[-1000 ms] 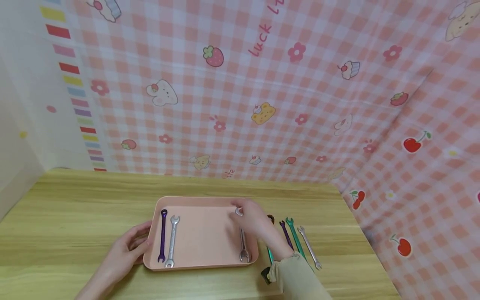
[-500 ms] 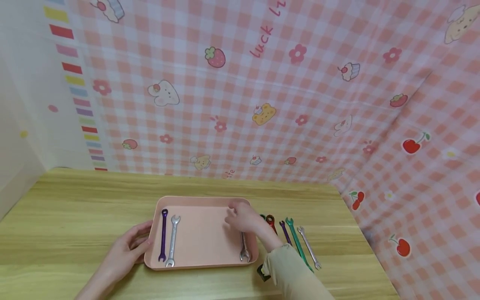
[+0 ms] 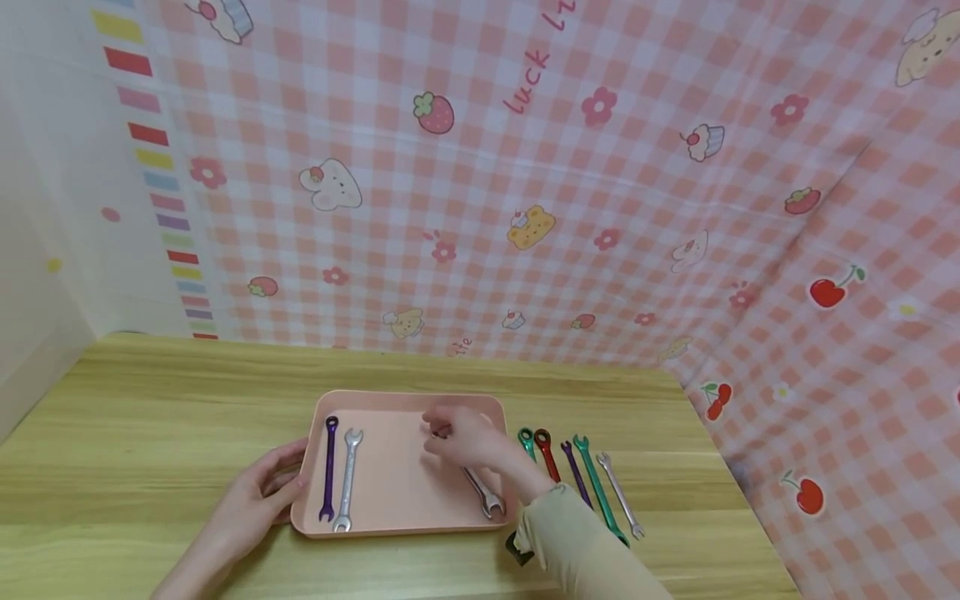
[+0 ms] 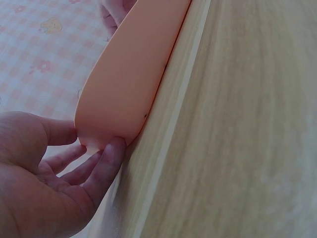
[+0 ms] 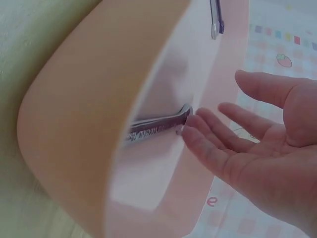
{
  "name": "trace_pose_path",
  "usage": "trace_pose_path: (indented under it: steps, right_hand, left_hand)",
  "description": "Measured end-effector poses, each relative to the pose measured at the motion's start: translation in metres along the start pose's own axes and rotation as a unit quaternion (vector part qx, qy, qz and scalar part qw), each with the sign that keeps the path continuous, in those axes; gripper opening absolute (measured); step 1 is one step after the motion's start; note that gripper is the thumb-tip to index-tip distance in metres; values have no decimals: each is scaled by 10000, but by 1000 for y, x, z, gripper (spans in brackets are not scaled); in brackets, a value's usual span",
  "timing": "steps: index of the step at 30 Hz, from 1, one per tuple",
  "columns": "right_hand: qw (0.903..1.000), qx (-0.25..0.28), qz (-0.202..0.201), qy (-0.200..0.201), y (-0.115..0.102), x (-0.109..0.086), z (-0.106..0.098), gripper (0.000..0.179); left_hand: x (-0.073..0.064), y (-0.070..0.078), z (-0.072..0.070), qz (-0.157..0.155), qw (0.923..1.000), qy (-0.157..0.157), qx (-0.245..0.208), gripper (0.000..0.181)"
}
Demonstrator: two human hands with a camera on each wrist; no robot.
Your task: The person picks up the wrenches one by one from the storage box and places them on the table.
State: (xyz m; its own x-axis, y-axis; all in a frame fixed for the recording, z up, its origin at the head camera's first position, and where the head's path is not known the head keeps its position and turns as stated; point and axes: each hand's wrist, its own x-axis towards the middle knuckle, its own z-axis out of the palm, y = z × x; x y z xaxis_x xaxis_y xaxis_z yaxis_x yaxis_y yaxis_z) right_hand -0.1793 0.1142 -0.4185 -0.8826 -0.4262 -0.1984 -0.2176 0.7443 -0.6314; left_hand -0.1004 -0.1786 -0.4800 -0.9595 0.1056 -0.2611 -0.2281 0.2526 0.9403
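Below cloth reading "luck", the left hand is holding a tray; the right hand, spread, is touching a silver wrench.

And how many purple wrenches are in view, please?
2: one purple wrench in the pink tray, another wrench on the table to its right; the right sleeve may hide more.

The right hand hides much of the silver wrench's far end.
From here, the sleeve blocks the lower ends of a green wrench and a red wrench, plus part of a dark object I can't make out. Seen from the right wrist, the silver wrench's lettering is too blurred to read, and the tray is cut off.
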Motion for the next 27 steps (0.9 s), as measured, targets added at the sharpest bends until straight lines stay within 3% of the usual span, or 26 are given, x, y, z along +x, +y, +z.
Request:
trace_pose_path:
  steps: [7, 11, 15, 21, 27]
  right_hand:
    - [9997, -198, -28, 111, 1, 11, -2, 32]
    - [9994, -143, 315, -59, -1, 15, -1, 30]
    - [9974, -131, 688, -178, -8, 18, 3, 40]
    - [9957, -576, 652, -328, -18, 23, 5, 38]
    - [9962, -631, 526, -296, -18, 29, 10, 32]
  left_hand:
    - [1, 1, 0, -24, 10000, 32, -2, 58]
    - [1, 2, 0, 4, 10000, 51, 32, 58]
    - [-1, 3, 1, 23, 10000, 63, 37, 59]
    - [-2, 3, 2, 55, 10000, 83, -10, 59]
    - [-1, 3, 1, 55, 9999, 115, 44, 57]
